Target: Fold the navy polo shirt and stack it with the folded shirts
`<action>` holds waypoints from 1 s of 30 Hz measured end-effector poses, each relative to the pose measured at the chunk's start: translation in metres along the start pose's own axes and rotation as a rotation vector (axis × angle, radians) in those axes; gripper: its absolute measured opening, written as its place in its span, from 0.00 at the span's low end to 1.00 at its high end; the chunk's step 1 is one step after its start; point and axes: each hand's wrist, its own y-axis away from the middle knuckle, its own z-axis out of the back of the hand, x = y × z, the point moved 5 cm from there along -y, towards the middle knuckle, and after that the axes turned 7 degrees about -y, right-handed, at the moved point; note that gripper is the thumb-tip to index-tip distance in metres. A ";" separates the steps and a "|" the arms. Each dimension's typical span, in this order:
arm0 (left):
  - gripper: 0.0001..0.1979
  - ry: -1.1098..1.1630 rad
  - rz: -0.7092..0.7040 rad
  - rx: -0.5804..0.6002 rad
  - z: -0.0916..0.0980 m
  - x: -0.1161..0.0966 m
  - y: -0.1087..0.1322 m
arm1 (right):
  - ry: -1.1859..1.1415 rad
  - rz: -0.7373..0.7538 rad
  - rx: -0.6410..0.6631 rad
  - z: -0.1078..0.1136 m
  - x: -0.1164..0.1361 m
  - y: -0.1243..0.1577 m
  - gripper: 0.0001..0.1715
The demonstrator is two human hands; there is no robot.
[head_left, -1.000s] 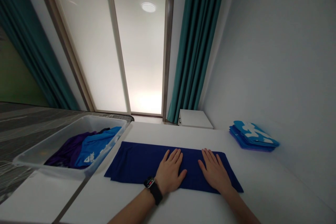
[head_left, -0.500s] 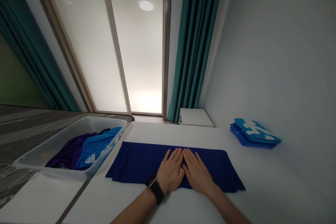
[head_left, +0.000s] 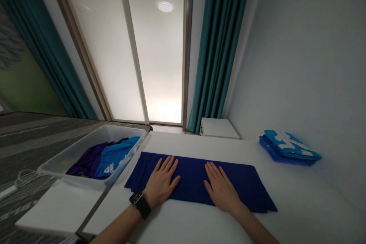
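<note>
A dark blue garment (head_left: 191,181), folded into a long flat strip, lies across the white table in front of me. My left hand (head_left: 162,181), with a black watch (head_left: 140,204) on its wrist, rests flat on the left part of the cloth, thumb apart from the fingers. On the right part lies my right hand (head_left: 221,187), palm down and fingers stretched out. Neither hand grips the fabric. Which kind of garment it is, the folds hide.
To the left, a clear plastic bin (head_left: 85,137) holds a purple garment (head_left: 85,160) and a blue garment (head_left: 117,158). A stack of folded blue clothes (head_left: 288,148) sits at the right by the wall. The white table (head_left: 183,143) meets a low white cabinet (head_left: 219,128) behind.
My hands were side by side at the middle of the cloth. The left has slid left and the right slightly right, leaving a gap between them. The view has shifted a little.
</note>
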 end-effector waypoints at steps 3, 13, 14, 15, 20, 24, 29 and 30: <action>0.30 -0.021 0.053 0.027 -0.004 0.024 0.010 | 0.004 -0.012 0.022 0.000 0.000 0.000 0.37; 0.30 -0.007 0.191 0.094 -0.009 0.047 0.016 | -0.028 -0.054 0.017 0.001 -0.002 0.000 0.39; 0.30 -0.005 0.193 0.098 -0.009 0.047 0.016 | -0.029 -0.079 0.022 0.002 -0.003 0.001 0.39; 0.30 -0.003 0.194 0.102 -0.009 0.047 0.016 | -0.026 -0.104 0.025 0.004 -0.005 0.001 0.39; 0.30 0.013 0.186 0.111 -0.009 0.047 0.016 | 0.017 -0.188 -0.012 0.012 -0.031 0.009 0.38; 0.30 0.024 0.183 0.136 -0.009 0.047 0.015 | 0.063 -0.219 -0.037 0.016 -0.065 0.021 0.35; 0.30 0.027 0.180 0.155 -0.007 0.047 0.011 | 0.081 -0.200 -0.062 0.016 -0.086 0.027 0.35; 0.30 0.024 0.179 0.158 -0.007 0.047 0.009 | 0.085 -0.201 -0.060 0.016 -0.087 0.027 0.35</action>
